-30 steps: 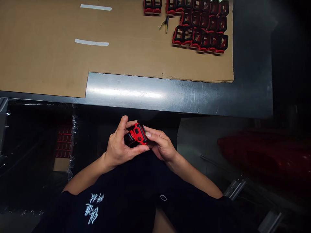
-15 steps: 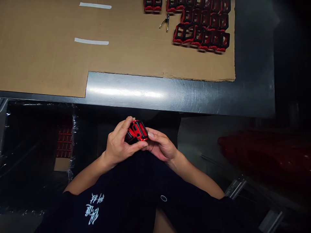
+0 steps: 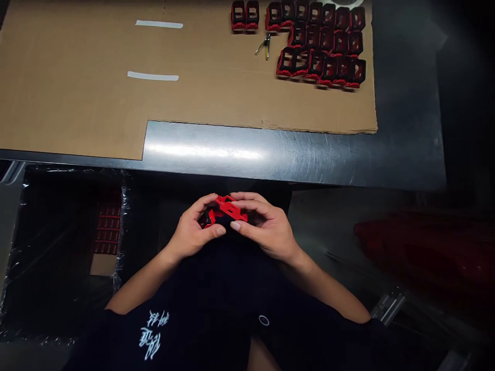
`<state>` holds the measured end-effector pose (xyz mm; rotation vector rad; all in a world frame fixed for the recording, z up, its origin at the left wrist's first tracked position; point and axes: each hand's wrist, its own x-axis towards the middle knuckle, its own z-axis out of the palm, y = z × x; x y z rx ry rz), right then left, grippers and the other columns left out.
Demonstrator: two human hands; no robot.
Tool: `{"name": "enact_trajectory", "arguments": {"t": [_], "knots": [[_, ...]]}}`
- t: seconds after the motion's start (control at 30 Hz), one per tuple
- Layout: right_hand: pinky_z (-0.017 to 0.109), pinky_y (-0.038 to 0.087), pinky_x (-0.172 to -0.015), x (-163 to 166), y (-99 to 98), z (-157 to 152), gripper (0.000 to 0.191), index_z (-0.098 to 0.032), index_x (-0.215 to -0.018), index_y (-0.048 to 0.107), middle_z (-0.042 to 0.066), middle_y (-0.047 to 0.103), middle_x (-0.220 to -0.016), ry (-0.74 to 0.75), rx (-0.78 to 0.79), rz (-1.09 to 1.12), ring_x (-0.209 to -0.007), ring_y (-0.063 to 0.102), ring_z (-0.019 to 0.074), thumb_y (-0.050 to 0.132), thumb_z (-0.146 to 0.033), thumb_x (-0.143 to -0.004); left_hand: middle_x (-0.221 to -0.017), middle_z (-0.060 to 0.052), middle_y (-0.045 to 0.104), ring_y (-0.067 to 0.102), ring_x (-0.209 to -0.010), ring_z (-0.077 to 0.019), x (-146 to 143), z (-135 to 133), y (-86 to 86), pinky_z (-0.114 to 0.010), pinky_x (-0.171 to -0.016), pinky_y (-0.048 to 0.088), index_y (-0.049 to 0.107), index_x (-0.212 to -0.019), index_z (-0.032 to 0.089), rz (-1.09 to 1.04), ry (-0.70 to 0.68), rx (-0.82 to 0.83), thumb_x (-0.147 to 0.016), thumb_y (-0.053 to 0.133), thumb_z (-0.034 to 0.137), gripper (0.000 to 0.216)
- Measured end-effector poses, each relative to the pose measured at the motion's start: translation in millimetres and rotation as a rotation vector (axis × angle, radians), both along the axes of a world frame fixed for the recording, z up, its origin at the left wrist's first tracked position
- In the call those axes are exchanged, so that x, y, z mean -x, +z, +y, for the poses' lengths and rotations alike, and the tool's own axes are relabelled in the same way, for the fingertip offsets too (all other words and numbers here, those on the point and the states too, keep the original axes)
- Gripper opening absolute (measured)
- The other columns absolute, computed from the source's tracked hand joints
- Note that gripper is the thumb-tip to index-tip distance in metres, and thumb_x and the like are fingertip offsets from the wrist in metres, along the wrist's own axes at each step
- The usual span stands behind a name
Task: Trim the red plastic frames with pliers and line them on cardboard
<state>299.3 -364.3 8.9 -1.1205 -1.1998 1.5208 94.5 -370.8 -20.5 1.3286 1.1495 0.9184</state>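
Note:
Between my two hands, in front of my dark shirt and below the table edge, is a red and black plastic frame part (image 3: 231, 208). My left hand (image 3: 195, 226) is closed on its left end, thumb below and fingers above. My right hand (image 3: 270, 226) grips its right end, the thumb beneath and fingers over the top. The red face with small slots points up; the black side is mostly hidden by my fingers. Similar red and black frame parts (image 3: 325, 38) stand in rows at the far right of the cardboard, beside small nippers (image 3: 266, 46).
A cardboard sheet (image 3: 212, 98) with two white tape strips (image 3: 152, 76) covers much of the metal table (image 3: 294, 154). At lower left, a box lined with dark plastic film (image 3: 58, 232) holds red parts (image 3: 107, 229). A blurred red object (image 3: 417, 242) lies at the right.
The frame part has been turned, so its flat red face shows instead of its black-edged opening. My right hand has moved over its right end. The view has shifted slightly.

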Motion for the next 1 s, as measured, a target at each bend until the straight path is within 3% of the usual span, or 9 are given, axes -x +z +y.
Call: {"name": "enact_trajectory", "arguments": {"t": [0.13,0.27,0.47,0.6,1.0], "knots": [[0.043,0.051,-0.11,-4.1,4.7,0.7,0.023,-0.029,-0.108,0.077,0.004,0.067,-0.128,0.043,-0.199,-0.162,-0.121,0.063,0.0231,0.079,-0.021,-0.087,-0.102,-0.009,0.075,0.074,-0.078,-0.0183,-3.4,-0.1,-2.8,-0.026,-0.063,0.061,0.061,-0.128,0.02,-0.278,0.053,0.228,-0.078,0.082,0.049,0.062],[0.046,0.051,-0.11,-1.8,-1.8,-4.3,0.036,-0.03,-0.123,0.071,0.004,0.066,-0.13,0.057,-0.181,-0.11,-0.123,0.062,0.0242,0.078,-0.022,-0.088,-0.087,-0.004,0.073,0.067,-0.062,-0.0133,-7.2,0.6,0.5,-0.025,-0.056,0.057,0.062,-0.125,0.021,-0.319,0.069,0.285,-0.077,0.084,0.046,0.059],[0.041,0.053,-0.109,1.3,-9.8,-13.4,0.05,-0.027,-0.131,0.065,0.006,0.066,-0.129,0.018,0.042,0.039,-0.12,0.064,0.0233,0.083,-0.031,-0.085,-0.083,-0.005,0.073,0.069,-0.066,-0.0168,-6.4,-1.0,2.6,-0.028,-0.059,0.059,0.066,-0.119,0.02,-0.175,0.093,0.208,-0.075,0.083,0.053,0.057],[0.032,0.061,-0.089,0.6,-9.6,-13.3,0.047,-0.024,-0.122,0.068,0.006,0.07,-0.117,0.003,0.145,0.091,-0.1,0.07,0.0192,0.087,-0.034,-0.08,-0.087,-0.007,0.075,0.072,-0.075,-0.0198,-5.4,-2.8,2.2,-0.03,-0.064,0.06,0.068,-0.116,0.018,-0.066,0.115,0.166,-0.076,0.08,0.059,0.058],[0.028,0.059,-0.084,0.9,-11.0,-15.0,0.047,-0.024,-0.118,0.07,0.004,0.07,-0.11,0.006,0.183,0.079,-0.091,0.069,0.016,0.09,-0.033,-0.077,-0.088,-0.007,0.074,0.069,-0.068,-0.0164,-2.6,-5.9,0.6,-0.027,-0.06,0.057,0.068,-0.115,0.018,-0.085,0.123,0.189,-0.077,0.08,0.058,0.057]]}}
